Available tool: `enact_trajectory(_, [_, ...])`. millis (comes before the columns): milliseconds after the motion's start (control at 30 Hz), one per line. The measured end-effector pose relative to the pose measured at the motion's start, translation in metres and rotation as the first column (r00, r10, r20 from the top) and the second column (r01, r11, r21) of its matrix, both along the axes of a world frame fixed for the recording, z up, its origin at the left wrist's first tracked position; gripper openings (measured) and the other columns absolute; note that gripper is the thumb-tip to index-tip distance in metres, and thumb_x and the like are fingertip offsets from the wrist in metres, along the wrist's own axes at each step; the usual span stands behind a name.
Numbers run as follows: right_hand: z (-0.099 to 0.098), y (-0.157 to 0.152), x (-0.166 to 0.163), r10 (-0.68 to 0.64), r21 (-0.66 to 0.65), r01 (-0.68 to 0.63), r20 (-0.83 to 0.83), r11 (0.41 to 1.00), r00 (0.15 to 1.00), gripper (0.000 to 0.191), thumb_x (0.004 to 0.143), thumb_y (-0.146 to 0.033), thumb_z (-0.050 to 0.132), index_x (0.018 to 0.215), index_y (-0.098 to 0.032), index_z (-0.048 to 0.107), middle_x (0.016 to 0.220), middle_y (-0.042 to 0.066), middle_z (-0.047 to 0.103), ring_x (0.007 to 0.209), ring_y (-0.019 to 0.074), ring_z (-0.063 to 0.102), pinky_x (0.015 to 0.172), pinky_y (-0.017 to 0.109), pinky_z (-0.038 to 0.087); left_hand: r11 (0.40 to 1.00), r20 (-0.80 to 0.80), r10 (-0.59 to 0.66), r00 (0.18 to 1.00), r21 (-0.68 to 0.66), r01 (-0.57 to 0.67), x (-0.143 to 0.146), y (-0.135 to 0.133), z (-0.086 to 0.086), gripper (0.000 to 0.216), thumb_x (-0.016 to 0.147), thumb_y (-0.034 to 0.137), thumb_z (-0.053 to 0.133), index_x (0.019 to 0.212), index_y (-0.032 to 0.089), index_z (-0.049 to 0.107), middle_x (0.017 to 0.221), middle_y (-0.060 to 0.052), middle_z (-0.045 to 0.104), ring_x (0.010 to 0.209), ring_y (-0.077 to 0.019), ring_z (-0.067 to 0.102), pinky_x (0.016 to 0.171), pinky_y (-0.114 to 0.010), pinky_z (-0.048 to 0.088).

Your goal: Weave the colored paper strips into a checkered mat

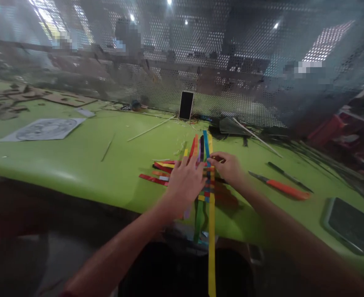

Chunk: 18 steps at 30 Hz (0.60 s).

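Observation:
A weave of coloured paper strips lies on the green table, with red, yellow, blue, green and orange strips crossing. A long yellow strip hangs over the table's near edge. My left hand lies flat on the left part of the weave, fingers spread. My right hand is at the weave's right side, its fingers pinched on a strip near the top of the weave.
An orange-handled knife and a dark pen lie right of my right hand. A dark tablet sits near the right edge. A phone leans on the perforated screen at the back. A printed sheet and cardboard pieces lie far left.

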State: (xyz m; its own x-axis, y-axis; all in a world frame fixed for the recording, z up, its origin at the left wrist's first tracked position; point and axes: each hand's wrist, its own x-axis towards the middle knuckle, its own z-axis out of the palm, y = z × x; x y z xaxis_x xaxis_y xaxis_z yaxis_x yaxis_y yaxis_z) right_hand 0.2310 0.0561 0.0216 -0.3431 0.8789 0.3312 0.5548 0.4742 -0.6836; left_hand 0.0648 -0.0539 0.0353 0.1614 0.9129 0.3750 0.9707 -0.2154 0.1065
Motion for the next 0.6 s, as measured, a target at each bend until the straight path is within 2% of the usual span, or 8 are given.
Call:
enact_trajectory(133, [-0.002,-0.003,0.007,0.085,-0.057,-0.077,0.147,0.995,0.985,0.014,0.089,-0.026,0.067,0.083,-0.021,0.078,0.083,0.005,0.080,0.077,0.0228,0.073,0.077,0.036,0.055,0.999,-0.087,0.019,0.996,-0.048,-0.023,0.006,0.024,-0.021,0.029,0.100,0.036,0.063,0.121,0.016,0.068,0.132,-0.017,0.063,0.123,-0.0355,0.058,0.098,-0.048,0.053])
enact_trajectory(333, [-0.003,-0.015,0.022,0.117,-0.090,-0.096,0.271,0.991,0.955,0.021,0.090,-0.016,0.063,0.097,-0.022,0.081,0.107,0.009,0.080,0.099,0.0264,0.073,0.094,0.040,0.054,0.998,-0.120,-0.009,0.993,-0.058,0.003,0.005,0.029,-0.033,0.032,0.105,0.040,0.056,0.121,0.016,0.069,0.134,-0.016,0.061,0.127,-0.0354,0.054,0.101,-0.050,0.050])
enact_trajectory(433, [-0.002,-0.018,0.022,0.121,-0.114,-0.091,0.296,0.989,0.948,0.026,0.091,-0.014,0.061,0.109,-0.020,0.079,0.110,0.010,0.080,0.097,0.0245,0.073,0.090,0.036,0.055,0.999,-0.126,-0.024,0.992,-0.047,0.018,0.005,0.028,-0.034,0.030,0.105,0.040,0.055,0.124,0.020,0.068,0.135,-0.014,0.059,0.127,-0.0344,0.054,0.102,-0.050,0.050])
enact_trajectory(600, [0.002,-0.020,0.018,0.184,-0.154,-0.140,0.324,0.978,0.928,0.018,0.085,-0.016,0.067,0.099,-0.018,0.077,0.097,0.007,0.079,0.083,0.0208,0.070,0.075,0.030,0.052,0.998,-0.127,-0.062,0.990,-0.017,0.061,0.004,0.031,-0.038,0.026,0.105,0.036,0.055,0.118,0.019,0.070,0.134,-0.015,0.059,0.127,-0.0345,0.053,0.101,-0.048,0.050])
